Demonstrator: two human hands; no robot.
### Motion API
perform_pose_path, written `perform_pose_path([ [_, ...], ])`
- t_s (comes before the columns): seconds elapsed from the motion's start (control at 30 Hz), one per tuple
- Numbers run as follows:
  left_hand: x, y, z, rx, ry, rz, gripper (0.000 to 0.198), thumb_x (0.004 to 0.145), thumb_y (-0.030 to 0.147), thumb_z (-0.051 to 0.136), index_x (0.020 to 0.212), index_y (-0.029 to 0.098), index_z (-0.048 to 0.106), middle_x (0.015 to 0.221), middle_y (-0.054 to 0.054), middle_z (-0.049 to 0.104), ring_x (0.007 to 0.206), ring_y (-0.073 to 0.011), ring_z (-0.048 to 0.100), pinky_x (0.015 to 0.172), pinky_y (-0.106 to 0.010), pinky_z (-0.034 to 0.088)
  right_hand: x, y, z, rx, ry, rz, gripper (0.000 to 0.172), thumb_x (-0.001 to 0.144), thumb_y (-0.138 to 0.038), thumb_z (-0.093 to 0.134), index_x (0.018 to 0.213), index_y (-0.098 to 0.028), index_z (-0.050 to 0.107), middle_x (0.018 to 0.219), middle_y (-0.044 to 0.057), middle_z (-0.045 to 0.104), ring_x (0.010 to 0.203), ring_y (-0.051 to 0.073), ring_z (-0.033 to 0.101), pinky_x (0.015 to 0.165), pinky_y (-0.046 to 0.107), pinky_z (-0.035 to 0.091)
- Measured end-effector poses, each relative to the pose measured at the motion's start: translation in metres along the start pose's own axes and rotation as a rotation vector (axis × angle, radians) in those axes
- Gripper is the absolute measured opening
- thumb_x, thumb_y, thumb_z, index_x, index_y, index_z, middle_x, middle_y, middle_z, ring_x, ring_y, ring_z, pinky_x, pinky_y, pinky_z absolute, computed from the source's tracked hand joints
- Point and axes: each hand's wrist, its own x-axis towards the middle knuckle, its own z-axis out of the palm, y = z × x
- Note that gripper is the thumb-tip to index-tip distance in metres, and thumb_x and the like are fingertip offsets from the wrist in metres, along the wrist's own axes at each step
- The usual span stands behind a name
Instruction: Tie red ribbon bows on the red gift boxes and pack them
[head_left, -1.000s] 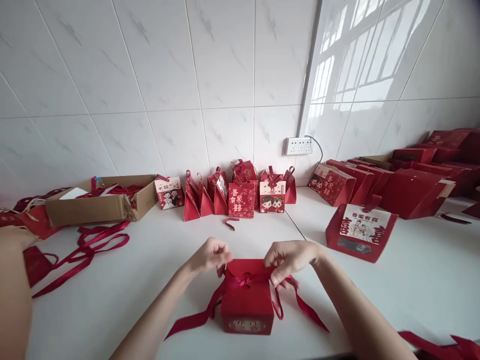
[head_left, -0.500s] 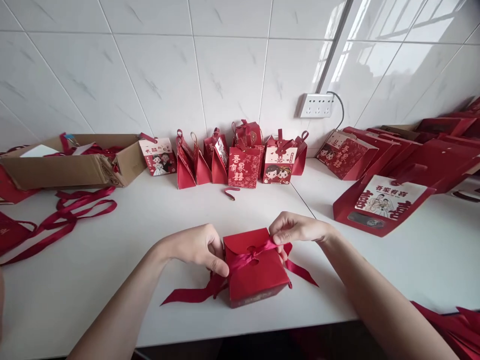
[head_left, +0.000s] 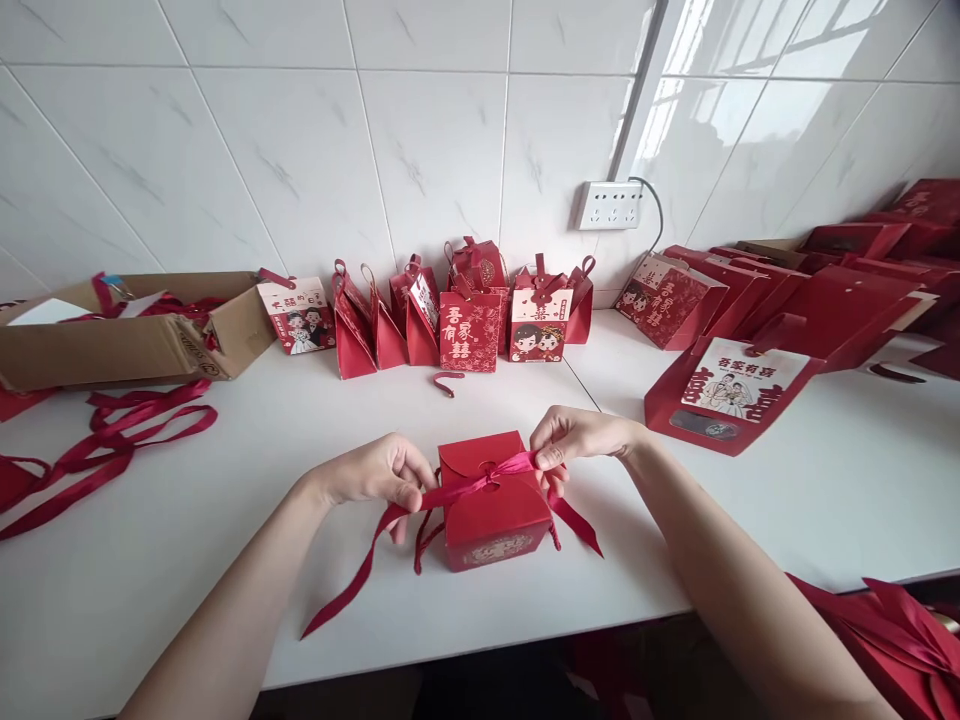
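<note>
"So, first entry: what sits before the person?"

"One red box (head_left: 499, 530), gift type, pale patterned panel on its near face, standing on the white tabletop (head_left: 247, 500) between the two hands."

"Left hand (head_left: 386, 478): position and state?"

"Just beside the box, on its left. Thumb and fingers pinch one arm of a crimson ribbon (head_left: 457, 493); the tail trails from them down to the tabletop, toward the near edge."

"Right hand (head_left: 574, 445)?"

"By the far right corner of the box, thumb and fingers pinched on the ribbon's other arm. Whether the lower fingers touch the box, I cannot tell from where I stand."

"Ribbon, condition?"

"Nearly straight from hand to hand, knotted over the middle of the box top. Second tail down the right side. One twisted cord (head_left: 426, 548) at the box's left."

"Surroundings?"

"Beyond the box, one short strip (head_left: 448, 383), then a row of small decorated boxes (head_left: 470, 335) along the wall. Right: one windowed box (head_left: 735, 390), tilted, in front of stacked red boxes (head_left: 832, 300). Left: one cardboard carton (head_left: 97, 350), with loose ribbon loops (head_left: 112, 445) lying in front."
</note>
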Motion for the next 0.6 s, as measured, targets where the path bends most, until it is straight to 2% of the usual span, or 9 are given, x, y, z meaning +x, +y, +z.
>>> perform_pose_path([
  [0.07, 0.000, -0.003, -0.003, -0.014, -0.019, -0.007, 0.038, 0.064, 0.047, 0.079, 0.066, 0.013, 0.062, 0.039, 0.001, 0.055, 0.032, -0.0112, 0.050, 0.037, -0.020, 0.034, -0.002, 0.000, 0.000, 0.001, -0.015, 0.000, 0.029, 0.078, -0.039, 0.073, 0.078, -0.010, 0.072, 0.051, 0.001, 0.066, 0.050, 0.013, 0.065, 0.058, 0.024, 0.049],
  [0.2, 0.000, -0.009, -0.004, -0.055, -0.025, -0.026, 0.041, 0.065, 0.043, 0.079, 0.056, 0.015, 0.050, 0.045, 0.003, 0.056, 0.033, -0.0089, 0.049, 0.038, -0.019, 0.040, -0.002, 0.003, -0.001, 0.006, -0.061, 0.013, 0.029, 0.079, -0.039, 0.072, 0.079, -0.010, 0.073, 0.049, 0.001, 0.067, 0.049, 0.012, 0.065, 0.063, 0.025, 0.050],
  [0.4, 0.002, -0.014, -0.003, -0.085, -0.083, -0.006, 0.038, 0.071, 0.043, 0.073, 0.061, 0.017, 0.047, 0.048, 0.003, 0.053, 0.039, -0.0086, 0.046, 0.040, -0.019, 0.035, -0.004, 0.007, -0.003, 0.063, -0.119, -0.020, 0.029, 0.080, -0.038, 0.072, 0.083, -0.009, 0.074, 0.051, 0.003, 0.067, 0.047, 0.012, 0.063, 0.055, 0.022, 0.051],
  [0.5, 0.000, -0.009, -0.008, 0.003, -0.071, 0.042, 0.039, 0.066, 0.044, 0.075, 0.057, 0.015, 0.051, 0.050, 0.002, 0.048, 0.046, -0.0071, 0.039, 0.041, -0.018, 0.028, -0.009, 0.005, -0.004, 0.089, -0.077, -0.111, 0.029, 0.083, -0.037, 0.069, 0.082, -0.008, 0.074, 0.056, 0.005, 0.068, 0.048, 0.011, 0.061, 0.048, 0.020, 0.048],
  [0.6, -0.004, 0.008, -0.015, 0.061, -0.093, 0.046, 0.035, 0.068, 0.040, 0.073, 0.056, 0.014, 0.053, 0.050, 0.001, 0.049, 0.047, -0.0073, 0.039, 0.041, -0.019, 0.028, -0.012, -0.004, 0.002, 0.102, 0.051, -0.295, 0.027, 0.085, -0.034, 0.067, 0.078, -0.009, 0.074, 0.070, 0.008, 0.069, 0.053, 0.010, 0.059, 0.048, 0.021, 0.048],
])
